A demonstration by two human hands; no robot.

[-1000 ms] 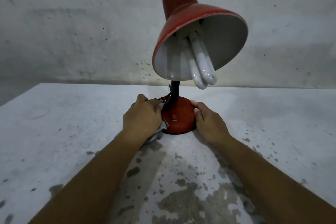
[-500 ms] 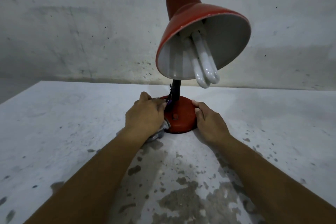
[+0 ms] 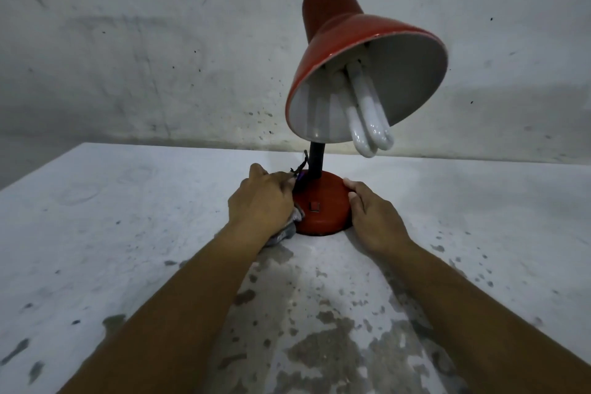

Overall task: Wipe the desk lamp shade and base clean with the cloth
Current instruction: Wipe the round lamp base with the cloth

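A red desk lamp stands on a white table. Its round red base has a small square switch on top, and a black stem rises from it. The red shade tilts toward me, white inside, with a white folded-tube bulb hanging out. My left hand presses a grey cloth against the base's left side; most of the cloth is hidden under the hand. My right hand rests flat against the base's right side.
The white table has worn, chipped paint patches near me. A stained grey wall rises right behind the lamp. A dark cord end sticks up beside the stem.
My left hand with the cloth has shifted slightly along the base's left side. The view has crept a bit closer. My right hand stays in place.
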